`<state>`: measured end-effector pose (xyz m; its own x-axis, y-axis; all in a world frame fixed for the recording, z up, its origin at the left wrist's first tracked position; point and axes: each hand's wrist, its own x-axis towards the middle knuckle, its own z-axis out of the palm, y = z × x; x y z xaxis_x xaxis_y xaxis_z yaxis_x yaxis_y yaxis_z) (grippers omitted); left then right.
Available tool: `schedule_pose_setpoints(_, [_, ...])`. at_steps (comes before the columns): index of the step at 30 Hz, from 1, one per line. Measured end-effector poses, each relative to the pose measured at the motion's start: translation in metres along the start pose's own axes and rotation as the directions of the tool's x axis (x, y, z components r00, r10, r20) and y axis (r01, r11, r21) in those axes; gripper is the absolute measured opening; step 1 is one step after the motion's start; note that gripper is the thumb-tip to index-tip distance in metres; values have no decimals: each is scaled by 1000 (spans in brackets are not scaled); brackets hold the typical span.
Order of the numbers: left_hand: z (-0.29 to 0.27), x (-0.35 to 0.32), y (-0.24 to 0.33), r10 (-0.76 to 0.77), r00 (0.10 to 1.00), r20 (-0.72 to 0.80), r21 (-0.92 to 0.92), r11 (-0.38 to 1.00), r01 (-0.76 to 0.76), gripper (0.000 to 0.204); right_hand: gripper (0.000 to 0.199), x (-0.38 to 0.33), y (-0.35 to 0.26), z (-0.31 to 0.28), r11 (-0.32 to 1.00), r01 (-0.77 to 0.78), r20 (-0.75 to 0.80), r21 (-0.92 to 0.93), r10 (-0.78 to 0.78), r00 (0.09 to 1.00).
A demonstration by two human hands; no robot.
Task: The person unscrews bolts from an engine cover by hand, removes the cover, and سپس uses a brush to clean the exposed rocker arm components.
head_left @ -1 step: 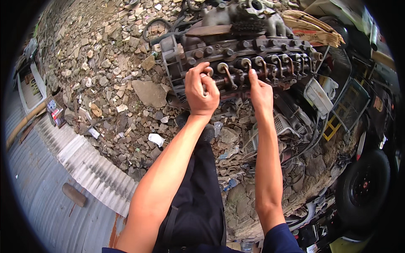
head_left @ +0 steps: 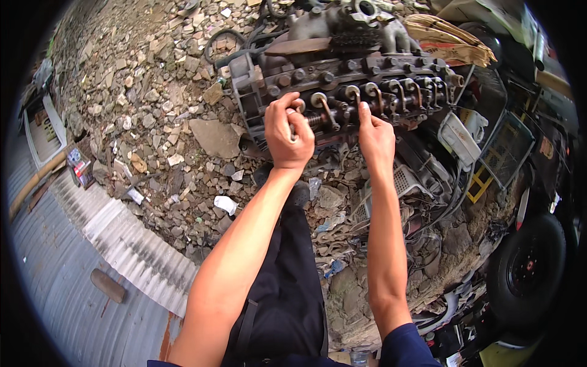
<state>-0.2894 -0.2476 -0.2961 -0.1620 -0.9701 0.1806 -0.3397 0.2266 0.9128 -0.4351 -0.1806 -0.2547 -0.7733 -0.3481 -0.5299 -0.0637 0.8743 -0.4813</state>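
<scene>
A greasy engine cylinder head (head_left: 342, 79) with a row of rocker arms and valve springs lies on stone rubble in front of me. My left hand (head_left: 288, 131) is curled tight around a rocker arm and spring near the head's left end. My right hand (head_left: 376, 137) rests against the head a little to the right. Its index finger stretches up onto a rocker arm, and its other fingers are hidden behind the hand. My dark trousers (head_left: 287, 293) show between my forearms.
Loose stones and a flat slab (head_left: 214, 137) cover the ground on the left. A corrugated metal sheet (head_left: 92, 275) with a short wooden piece (head_left: 108, 285) lies lower left. On the right are a tyre (head_left: 529, 269), a white plastic container (head_left: 461, 134), a dark grille (head_left: 507, 153) and tangled wires.
</scene>
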Motion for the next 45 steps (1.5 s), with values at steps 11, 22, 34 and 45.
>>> schedule_pose_setpoints(11, [1,0,-1,0,1000,31,39,999,-1,29,23,18,-34,-1,828,489,-194,-275,-546,815])
schedule_pose_setpoints(22, [2,-1,0,-39,998,42,50,998,37,29,18,12,-15,1,817,569,-229,-92,-574,786])
schedule_pose_setpoints(34, [2,-3,2,-67,998,1,122,990,66,30,22,46,52,-66,886,441,-351,145,-370,860])
schedule_pose_setpoints(45, [2,-5,2,-114,991,-67,146,982,122,29,17,61,57,-77,818,571,-229,66,-544,807])
